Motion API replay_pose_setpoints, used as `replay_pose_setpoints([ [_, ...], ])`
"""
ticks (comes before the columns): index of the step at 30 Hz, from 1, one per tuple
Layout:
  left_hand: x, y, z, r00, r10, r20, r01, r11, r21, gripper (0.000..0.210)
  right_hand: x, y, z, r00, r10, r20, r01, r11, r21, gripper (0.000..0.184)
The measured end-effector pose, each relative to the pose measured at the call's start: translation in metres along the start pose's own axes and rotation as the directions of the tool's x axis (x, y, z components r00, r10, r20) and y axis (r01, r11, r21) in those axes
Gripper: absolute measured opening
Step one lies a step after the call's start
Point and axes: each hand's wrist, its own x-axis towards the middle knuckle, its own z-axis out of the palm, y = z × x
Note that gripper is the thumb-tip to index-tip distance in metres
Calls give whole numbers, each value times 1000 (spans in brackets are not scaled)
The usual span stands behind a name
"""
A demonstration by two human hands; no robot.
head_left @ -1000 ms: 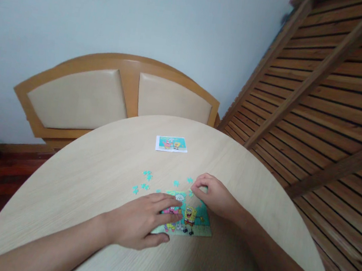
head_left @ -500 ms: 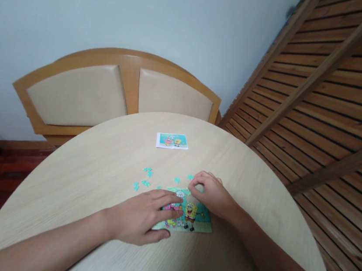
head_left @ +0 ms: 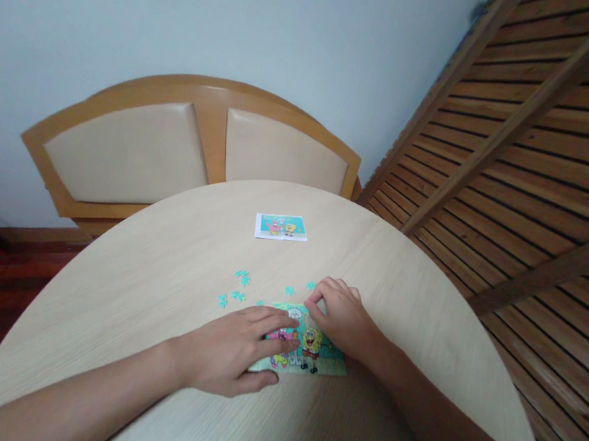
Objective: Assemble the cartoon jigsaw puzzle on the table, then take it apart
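Note:
A partly assembled jigsaw puzzle (head_left: 311, 348) with cartoon figures on a teal ground lies on the table in front of me. My left hand (head_left: 238, 349) rests flat over its left side, fingers spread, covering part of the picture. At the puzzle's top edge, my right hand (head_left: 341, 316) pinches thumb and forefinger together on a puzzle piece, mostly hidden by the fingertips. The right hand also covers the puzzle's upper right corner. Just beyond that hand lies a loose teal piece (head_left: 311, 285), and another loose piece (head_left: 289, 291) sits to its left.
Several loose teal pieces (head_left: 238, 296) are scattered left of the puzzle. Farther back on the round table (head_left: 399, 283) lies a picture card (head_left: 281, 227) with similar figures. A padded chair back (head_left: 209, 131) stands behind the table, and a slatted wooden panel (head_left: 520, 169) rises at right.
My right hand's fingertips have closed in slightly at the puzzle's top edge, and the hand has tilted a little. The left hand stays on the puzzle. The view has shifted slightly.

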Motion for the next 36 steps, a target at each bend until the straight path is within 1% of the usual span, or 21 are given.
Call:
replay_pose_setpoints([
  [3,0,0,0,1000,-2,11,2,1000,10,48,1,1,0,1000,-13,-2,13,1000,-6,10],
  [8,0,1,-1,1000,-8,21,8,1000,16,49,2,4,-1,1000,-16,3,16,999,45,11],
  [12,0,1,-1,1000,-7,16,7,1000,12,49,1,6,-9,999,-52,14,50,992,117,15],
  [14,0,0,0,1000,-7,16,7,1000,12,50,-1,6,-14,996,-73,52,66,989,133,11],
  [17,0,0,0,1000,-4,5,4,1000,2,50,-3,6,-20,992,-88,94,75,989,131,5],
  [20,0,0,-1,1000,-4,0,4,1000,-2,49,-3,6,-20,991,-95,90,84,990,112,5],
  [26,0,1,-1,999,-14,32,13,1000,26,49,-1,4,-19,986,-139,86,134,989,61,8],
  [30,1,1,-1,1000,-11,28,11,1000,22,49,-2,4,-22,985,-143,93,136,988,75,10],
  [33,1,1,-1,1000,-8,22,7,1000,23,48,-3,6,-23,985,-149,91,141,986,92,15],
  [36,1,1,-1,1000,-4,14,4,1000,10,48,-3,8,-24,980,-165,113,154,983,96,17],
])
